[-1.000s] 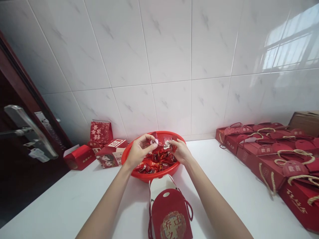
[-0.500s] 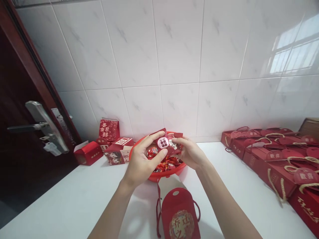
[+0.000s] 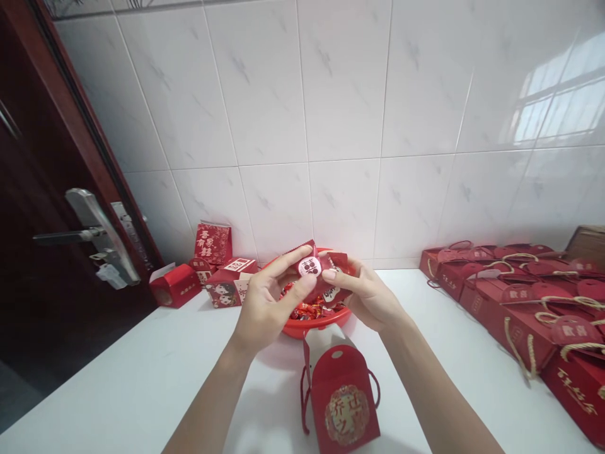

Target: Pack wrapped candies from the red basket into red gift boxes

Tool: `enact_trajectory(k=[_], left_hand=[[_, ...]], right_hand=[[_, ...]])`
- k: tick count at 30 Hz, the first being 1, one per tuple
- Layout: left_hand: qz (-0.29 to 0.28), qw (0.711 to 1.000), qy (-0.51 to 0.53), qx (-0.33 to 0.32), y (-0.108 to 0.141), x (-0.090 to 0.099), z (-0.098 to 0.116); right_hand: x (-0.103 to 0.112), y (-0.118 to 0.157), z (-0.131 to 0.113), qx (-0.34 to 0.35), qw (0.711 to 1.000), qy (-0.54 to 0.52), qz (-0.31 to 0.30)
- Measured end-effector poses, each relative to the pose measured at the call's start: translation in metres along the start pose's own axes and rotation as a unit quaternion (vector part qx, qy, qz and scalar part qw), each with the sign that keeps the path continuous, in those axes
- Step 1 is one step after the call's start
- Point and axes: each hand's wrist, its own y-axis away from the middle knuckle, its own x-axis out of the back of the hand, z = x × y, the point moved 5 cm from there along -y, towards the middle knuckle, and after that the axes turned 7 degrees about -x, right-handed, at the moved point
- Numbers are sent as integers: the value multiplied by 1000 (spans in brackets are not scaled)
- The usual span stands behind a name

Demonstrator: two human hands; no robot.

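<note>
Above a red bowl (image 3: 302,329) of wrapped sweets, my left hand (image 3: 269,302) pinches a red packet with a round pale label (image 3: 309,266) between thumb and fingers. My right hand (image 3: 373,293) is closed on another red packet with pale lettering (image 3: 334,291), its thumb lying across the front. The two packets touch or overlap. Nearer to me, below the hands, an open red box (image 3: 344,403) with dark red cord handles stands with its flaps up.
Small red boxes (image 3: 174,287) and a patterned box (image 3: 227,284) stand at the back left near the door (image 3: 57,189). Rows of red boxes with rope handles (image 3: 510,309) line the right side. A tiled wall (image 3: 345,208) rises behind the white table (image 3: 142,378).
The view has shifted slightly. My right thumb has moved onto the front of its packet, and both hands have come closer together.
</note>
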Motion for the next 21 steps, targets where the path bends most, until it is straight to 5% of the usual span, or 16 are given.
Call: enact_trajectory(k=[9,21], left_hand=[[76,997,-4,-1,0,5,5],[72,997,-6,-8,0,6,5]], right_hand=[[-7,4,1,-5,1000,-3,-26],[-6,5,-1,-12,1000,1,-22]])
